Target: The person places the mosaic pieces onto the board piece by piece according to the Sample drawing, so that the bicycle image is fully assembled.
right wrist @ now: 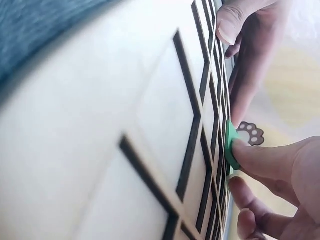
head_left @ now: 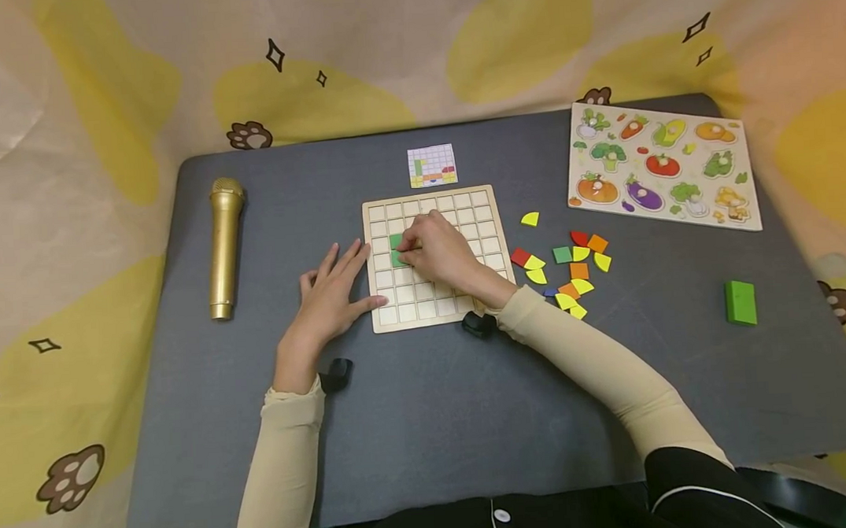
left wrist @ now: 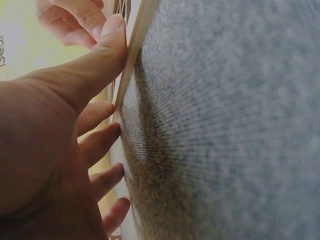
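A pale wooden grid board [head_left: 397, 315] lies on the grey table. My left hand [head_left: 334, 295] is at its left side, fingers spread; in the left wrist view the thumb [left wrist: 107, 52] touches the board's edge. Over the board's left half, my right hand [head_left: 436, 248] bends its thumb and fingers at the green square tiles [head_left: 398, 259]. The right wrist view has the thumb against one green tile [right wrist: 231, 145], with a fingertip just below it. The fingers partly cover the tiles in the head view.
A small pattern card [head_left: 432, 166] lies behind the board. Several loose coloured pieces [head_left: 561, 255] are scattered to its right. Farther right are a vegetable puzzle board [head_left: 665, 216] and a green block [head_left: 740, 303]. A gold microphone [head_left: 225, 249] lies on the left.
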`<state>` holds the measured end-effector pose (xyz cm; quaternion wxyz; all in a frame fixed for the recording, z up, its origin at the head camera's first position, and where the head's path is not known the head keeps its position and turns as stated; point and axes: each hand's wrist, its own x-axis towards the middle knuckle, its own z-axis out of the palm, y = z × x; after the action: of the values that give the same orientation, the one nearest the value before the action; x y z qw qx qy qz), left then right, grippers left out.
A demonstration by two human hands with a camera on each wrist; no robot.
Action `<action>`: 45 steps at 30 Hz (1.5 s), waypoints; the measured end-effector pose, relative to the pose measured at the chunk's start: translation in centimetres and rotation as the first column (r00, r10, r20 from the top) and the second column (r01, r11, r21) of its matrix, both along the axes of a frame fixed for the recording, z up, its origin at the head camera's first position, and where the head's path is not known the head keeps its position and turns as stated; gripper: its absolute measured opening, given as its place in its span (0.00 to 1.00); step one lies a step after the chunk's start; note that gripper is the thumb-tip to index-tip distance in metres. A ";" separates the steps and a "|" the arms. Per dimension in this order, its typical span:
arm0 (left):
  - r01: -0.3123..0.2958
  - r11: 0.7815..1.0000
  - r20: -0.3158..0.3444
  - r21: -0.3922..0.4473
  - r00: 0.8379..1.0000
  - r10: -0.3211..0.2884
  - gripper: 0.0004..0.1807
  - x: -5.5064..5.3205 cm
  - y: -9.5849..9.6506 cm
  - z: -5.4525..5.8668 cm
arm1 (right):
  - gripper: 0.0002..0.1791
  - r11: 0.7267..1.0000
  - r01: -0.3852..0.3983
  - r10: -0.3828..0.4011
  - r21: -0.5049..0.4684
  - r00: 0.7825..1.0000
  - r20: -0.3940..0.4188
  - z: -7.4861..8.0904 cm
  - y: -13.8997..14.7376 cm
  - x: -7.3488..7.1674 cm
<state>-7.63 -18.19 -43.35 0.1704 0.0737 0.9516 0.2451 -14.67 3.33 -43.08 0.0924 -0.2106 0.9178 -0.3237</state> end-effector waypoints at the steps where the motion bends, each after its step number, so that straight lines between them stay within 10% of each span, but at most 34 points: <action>1: 0.000 1.000 -0.001 0.001 1.000 0.000 0.54 0.0 0.0 0.0 | 0.05 1.000 0.000 0.000 0.002 1.000 -0.012 0.0 0.0 0.0; 15: 0.001 1.000 -0.001 -0.004 1.000 -0.001 0.54 -0.1 0.1 0.0 | 0.05 1.000 0.017 -0.017 -0.008 0.999 -0.035 0.3 2.2 1.6; 33: 0.007 1.000 0.002 0.025 1.000 -0.007 0.54 0.1 -0.1 -0.1 | 0.14 0.963 0.267 -0.268 0.025 0.955 0.123 2.3 17.1 2.9; 45: 0.011 1.000 -0.005 0.030 1.000 -0.011 0.54 0.1 0.0 -0.1 | 0.17 0.953 0.291 -0.299 0.081 0.948 0.105 1.7 21.9 3.7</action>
<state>-7.55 -18.21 -43.41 0.1684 0.0819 0.9478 0.2580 -10.93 25.25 -41.39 0.1029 -0.0486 0.9419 -0.3159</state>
